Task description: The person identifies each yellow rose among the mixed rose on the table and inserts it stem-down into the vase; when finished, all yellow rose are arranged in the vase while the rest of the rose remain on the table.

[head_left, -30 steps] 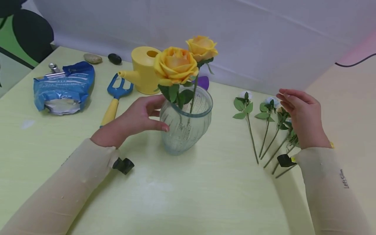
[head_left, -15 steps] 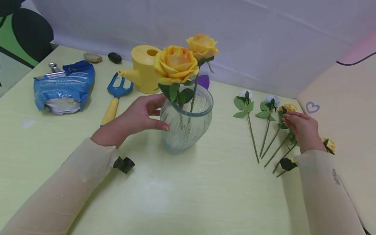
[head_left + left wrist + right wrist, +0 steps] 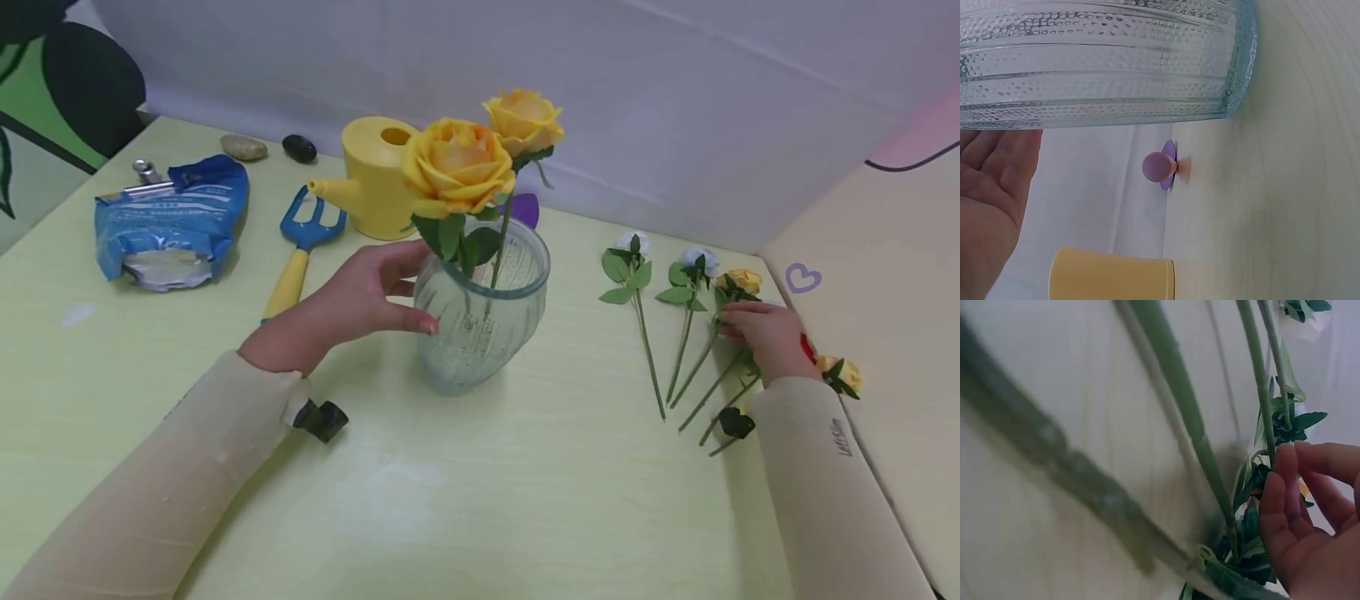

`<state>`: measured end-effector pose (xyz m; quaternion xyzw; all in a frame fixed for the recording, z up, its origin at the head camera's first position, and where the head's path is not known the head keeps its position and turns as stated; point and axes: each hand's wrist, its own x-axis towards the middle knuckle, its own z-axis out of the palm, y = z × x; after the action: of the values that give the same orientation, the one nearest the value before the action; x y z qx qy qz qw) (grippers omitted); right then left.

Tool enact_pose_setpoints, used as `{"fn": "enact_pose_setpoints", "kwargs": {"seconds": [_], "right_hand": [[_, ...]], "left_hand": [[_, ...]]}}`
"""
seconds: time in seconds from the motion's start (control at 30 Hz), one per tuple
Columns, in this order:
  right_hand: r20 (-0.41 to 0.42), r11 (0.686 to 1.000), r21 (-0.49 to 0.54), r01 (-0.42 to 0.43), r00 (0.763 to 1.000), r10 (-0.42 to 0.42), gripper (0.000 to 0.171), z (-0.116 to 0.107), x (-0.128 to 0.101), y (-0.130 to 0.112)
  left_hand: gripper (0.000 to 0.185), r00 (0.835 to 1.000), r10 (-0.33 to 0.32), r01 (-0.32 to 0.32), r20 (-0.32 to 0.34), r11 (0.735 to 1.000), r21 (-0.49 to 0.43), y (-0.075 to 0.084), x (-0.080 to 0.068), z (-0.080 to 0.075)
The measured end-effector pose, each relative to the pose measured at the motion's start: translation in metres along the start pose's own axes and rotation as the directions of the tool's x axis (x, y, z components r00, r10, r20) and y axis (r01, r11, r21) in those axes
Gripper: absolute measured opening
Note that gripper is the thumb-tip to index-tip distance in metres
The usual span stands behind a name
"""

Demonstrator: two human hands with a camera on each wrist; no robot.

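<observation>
In the head view a ribbed clear glass vase [image 3: 480, 342] stands upright mid-table, holding two yellow roses [image 3: 459, 167]. My left hand [image 3: 360, 296] grips its left side, thumb in front and fingers behind; the left wrist view shows the vase [image 3: 1116, 69] close up beside my fingers [image 3: 997, 162]. At the right, my right hand [image 3: 765, 333] pinches the stem of a yellow rose [image 3: 740, 282] just under its leaves. In the right wrist view my fingertips [image 3: 1282, 465] are at that green stem [image 3: 1260, 394]. The hand hides parts of the neighbouring flowers.
Two pale roses [image 3: 633, 243] lie left of my right hand; another yellow rose [image 3: 840, 375] lies beyond the wrist. At the back left are a yellow watering can [image 3: 375, 183], a blue hand fork [image 3: 307, 227], a blue bag [image 3: 172, 221] and two stones [image 3: 243, 148]. A wall borders the right edge.
My right hand has come down from above the flowers to the yellow rose's stem, its fingers closing there. The left hand stays on the vase.
</observation>
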<state>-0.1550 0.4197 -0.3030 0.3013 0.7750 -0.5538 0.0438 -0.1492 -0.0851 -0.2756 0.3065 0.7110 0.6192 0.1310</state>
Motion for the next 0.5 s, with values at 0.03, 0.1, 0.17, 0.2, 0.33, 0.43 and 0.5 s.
{"fn": "enact_pose_setpoints", "kwargs": {"seconds": [0.03, 0.1, 0.17, 0.2, 0.33, 0.43, 0.5], "right_hand": [[-0.007, 0.998, -0.061, 0.007, 1.000, -0.008, 0.013, 0.001, 0.001, 0.000], [-0.014, 0.982, -0.185, 0.024, 1.000, -0.027, 0.008, 0.002, 0.004, 0.001], [-0.026, 0.961, -0.276, 0.036, 0.999, -0.045, 0.021, 0.003, 0.007, 0.002], [-0.033, 0.951, -0.306, 0.036, 0.998, -0.049, 0.027, 0.004, 0.009, 0.003], [-0.042, 0.934, -0.355, 0.027, 0.998, -0.045, 0.023, 0.005, 0.013, 0.005], [-0.026, 0.927, -0.374, 0.030, 0.999, -0.043, 0.027, 0.005, 0.014, 0.005], [-0.009, 0.926, -0.375, 0.038, 0.999, -0.045, 0.035, 0.004, 0.014, 0.006]], "left_hand": [[0.076, 1.000, 0.000, 0.000, 0.001, 1.000, 0.000, 0.000, 0.000, 0.000], [0.075, 1.000, 0.000, 0.000, 0.000, 1.000, 0.001, 0.000, 0.000, 0.000], [0.075, 1.000, 0.000, 0.000, 0.000, 1.000, 0.003, 0.000, 0.000, 0.000], [0.076, 1.000, 0.000, 0.000, 0.000, 1.000, 0.004, 0.000, 0.000, 0.000], [0.077, 1.000, -0.005, 0.005, 0.000, 1.000, 0.009, -0.001, 0.001, 0.001], [0.077, 1.000, -0.009, 0.010, -0.003, 1.000, 0.013, -0.001, 0.000, 0.001], [0.077, 1.000, -0.011, 0.011, -0.006, 1.000, 0.014, -0.001, 0.000, 0.001]]}}
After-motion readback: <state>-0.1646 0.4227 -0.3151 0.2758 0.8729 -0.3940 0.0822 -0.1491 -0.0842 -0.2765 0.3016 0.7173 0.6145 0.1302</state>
